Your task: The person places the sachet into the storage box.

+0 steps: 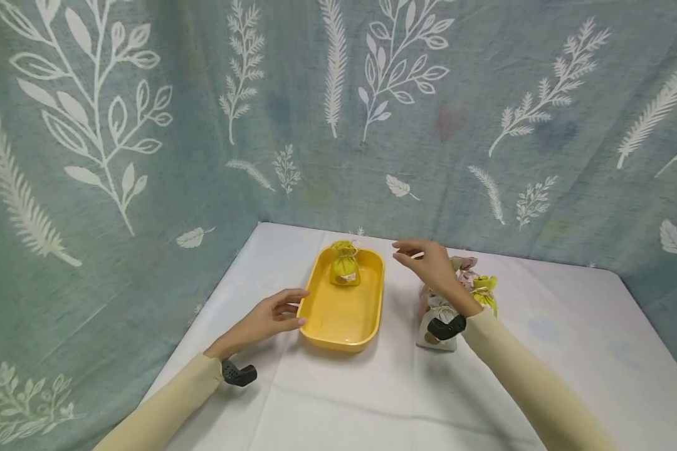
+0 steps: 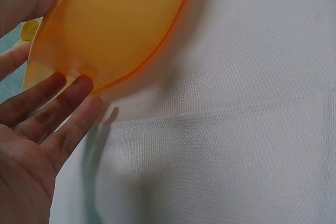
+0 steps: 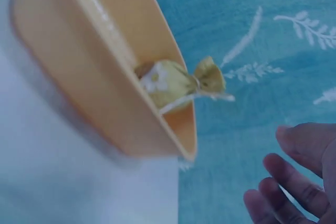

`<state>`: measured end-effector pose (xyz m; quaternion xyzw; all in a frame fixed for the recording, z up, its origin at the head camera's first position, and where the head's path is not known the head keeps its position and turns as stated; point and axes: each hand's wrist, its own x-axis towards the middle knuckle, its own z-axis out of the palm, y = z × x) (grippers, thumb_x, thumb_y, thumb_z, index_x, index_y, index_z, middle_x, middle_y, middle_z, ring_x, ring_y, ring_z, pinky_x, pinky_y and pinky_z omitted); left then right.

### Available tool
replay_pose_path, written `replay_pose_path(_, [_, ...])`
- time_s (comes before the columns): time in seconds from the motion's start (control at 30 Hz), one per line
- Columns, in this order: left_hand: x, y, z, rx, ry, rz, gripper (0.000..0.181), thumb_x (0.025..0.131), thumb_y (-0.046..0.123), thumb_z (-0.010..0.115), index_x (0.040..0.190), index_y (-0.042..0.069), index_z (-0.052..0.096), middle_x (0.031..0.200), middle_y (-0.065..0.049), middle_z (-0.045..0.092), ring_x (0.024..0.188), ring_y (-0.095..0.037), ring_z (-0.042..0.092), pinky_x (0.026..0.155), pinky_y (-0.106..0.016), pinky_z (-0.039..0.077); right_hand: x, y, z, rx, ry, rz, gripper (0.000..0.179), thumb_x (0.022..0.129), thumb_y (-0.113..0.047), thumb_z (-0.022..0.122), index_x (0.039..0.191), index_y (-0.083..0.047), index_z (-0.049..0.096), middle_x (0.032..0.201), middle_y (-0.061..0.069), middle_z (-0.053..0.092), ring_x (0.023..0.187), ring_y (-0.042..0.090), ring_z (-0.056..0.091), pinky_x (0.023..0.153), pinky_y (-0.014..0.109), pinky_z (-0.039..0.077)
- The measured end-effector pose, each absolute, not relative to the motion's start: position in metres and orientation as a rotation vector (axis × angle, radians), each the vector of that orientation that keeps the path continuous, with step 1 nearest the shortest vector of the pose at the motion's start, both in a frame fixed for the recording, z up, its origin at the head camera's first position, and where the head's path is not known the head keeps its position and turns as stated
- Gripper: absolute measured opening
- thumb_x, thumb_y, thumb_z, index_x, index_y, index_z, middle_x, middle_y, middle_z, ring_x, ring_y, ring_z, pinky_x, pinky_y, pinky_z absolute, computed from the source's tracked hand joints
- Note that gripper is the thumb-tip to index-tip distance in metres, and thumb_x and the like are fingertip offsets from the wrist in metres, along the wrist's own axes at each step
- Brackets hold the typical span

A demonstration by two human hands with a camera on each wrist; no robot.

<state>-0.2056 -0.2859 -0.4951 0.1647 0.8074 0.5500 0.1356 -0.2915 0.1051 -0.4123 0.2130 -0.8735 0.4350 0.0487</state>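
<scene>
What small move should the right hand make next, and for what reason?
Probably the right hand should reach for the pale grey pouch: this hand holds nothing, that pouch stands outside the yellow tray, and the tray, with one yellow-green pouch inside, has bare floor left.

Backdrop (image 1: 327,169): grey-blue-green fabric, printed with white leaves (image 1: 397,186) and fern-like sprigs (image 1: 334,62), spanning rear and left, extending to right edge of view; faint reddish blotch (image 1: 446,122), upper centre-right. White-clothed tabletop (image 1: 575,351): fine weave, lightly creased, rear edge running close along the fabric. Light soft, diffuse.
</scene>
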Motion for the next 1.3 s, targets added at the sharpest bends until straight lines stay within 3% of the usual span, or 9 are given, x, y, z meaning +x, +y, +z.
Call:
replay_pose_path(0.23, [-0.202,-0.289,-0.498,0.449,2.351,1.583,0.069,0.093,0.032,0.080,0.152,0.017,0.048,0.149,-0.009,0.053,0.126,-0.026,0.059,0.103,-0.035,0.052,-0.264,0.145,-0.410,0.595,-2.704,1.250,0.030,0.101,-0.030,0.071,0.126,-0.014,0.074,0.111,0.006,0.072,0.095,0.025,0.070,0.082,0.046,0.060])
replay_pose_path(0.37, [-0.201,-0.288,-0.497,0.432,2.372,1.563,0.069,0.092,0.034,0.080,0.152,0.020,0.048,0.148,-0.009,0.054,0.126,-0.027,0.059,0.105,-0.039,0.051,-0.256,0.160,-0.413,0.637,-2.697,1.143,0.027,0.099,-0.023,0.072,0.124,-0.012,0.075,0.110,0.007,0.073,0.095,0.024,0.069,0.081,0.044,0.061])
replay_pose_path(0.57, [-0.201,-0.288,-0.501,0.430,2.382,1.553,0.068,0.093,0.034,0.080,0.152,0.021,0.048,0.151,-0.012,0.052,0.128,-0.029,0.058,0.107,-0.043,0.049,-0.243,0.183,-0.420,0.643,-2.677,1.150,0.027,0.097,-0.021,0.075,0.123,-0.013,0.076,0.123,0.006,0.070,0.099,0.022,0.067,0.081,0.039,0.060])
replay_pose_path(0.7, [-0.203,-0.287,-0.501,0.443,2.371,1.553,0.069,0.093,0.034,0.079,0.153,0.021,0.047,0.150,-0.012,0.052,0.128,-0.030,0.058,0.106,-0.043,0.050,-0.236,0.199,-0.426,0.610,-2.681,1.159,0.026,0.097,-0.024,0.076,0.120,-0.014,0.076,0.113,0.003,0.070,0.093,0.021,0.068,0.077,0.036,0.058])
replay_pose_path(0.8, [-0.204,-0.285,-0.500,0.441,2.372,1.552,0.070,0.093,0.033,0.080,0.153,0.019,0.047,0.149,-0.012,0.053,0.127,-0.029,0.058,0.105,-0.042,0.051,-0.231,0.208,-0.430,0.564,-2.715,1.156,0.028,0.096,-0.026,0.076,0.122,-0.013,0.076,0.108,0.003,0.070,0.091,0.020,0.068,0.073,0.032,0.058])
replay_pose_path(1.0, [-0.207,-0.283,-0.497,0.412,2.396,1.541,0.068,0.092,0.034,0.081,0.151,0.022,0.049,0.148,-0.012,0.053,0.126,-0.028,0.059,0.105,-0.040,0.051,-0.221,0.222,-0.439,0.524,-2.752,1.167,0.037,0.095,-0.023,0.077,0.130,-0.011,0.072,0.116,0.009,0.069,0.090,0.022,0.069,0.073,0.027,0.059])
replay_pose_path(1.13, [-0.208,-0.280,-0.495,0.398,2.399,1.527,0.068,0.091,0.036,0.081,0.150,0.025,0.049,0.148,-0.010,0.054,0.126,-0.027,0.059,0.106,-0.040,0.051,-0.216,0.228,-0.446,0.507,-2.738,1.161,0.039,0.093,-0.020,0.079,0.131,-0.011,0.072,0.120,0.011,0.069,0.090,0.022,0.069,0.074,0.027,0.059])
replay_pose_path(1.3, [-0.209,-0.277,-0.492,0.406,2.414,1.509,0.068,0.091,0.037,0.080,0.150,0.024,0.049,0.147,-0.010,0.054,0.125,-0.028,0.059,0.107,-0.044,0.050,-0.211,0.233,-0.457,0.471,-2.737,1.147,0.043,0.093,-0.019,0.080,0.134,-0.014,0.069,0.113,0.010,0.069,0.090,0.021,0.068,0.075,0.030,0.060])
